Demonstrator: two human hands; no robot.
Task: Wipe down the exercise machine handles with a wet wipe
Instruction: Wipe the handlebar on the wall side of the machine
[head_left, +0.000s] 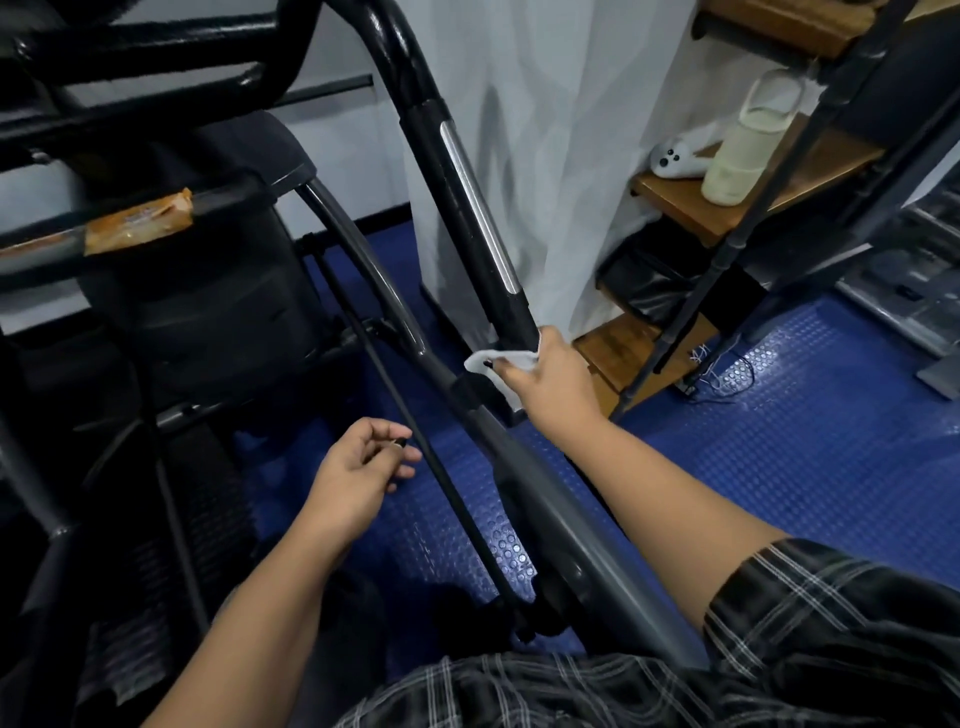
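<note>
The long black tubular handle with a silver strip (469, 200) slants down from the machine's top to the right hand (553, 382), whose grip is closed round a crumpled white wet wipe (485, 359) pressed against the handle's lower end. The left hand (358, 467) hangs loosely curled, its grip slack, just beside a thin black rod (441, 478). A cream lidded jug (743, 150), contents hidden, stands on a wooden shelf (675, 202) to the right. Blue studded rubber floor (805, 426) lies open between handle and shelf.

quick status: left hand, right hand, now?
Left hand: open, fingers loosely curled, holds nothing.
Right hand: grips the wet wipe round the machine handle.
</note>
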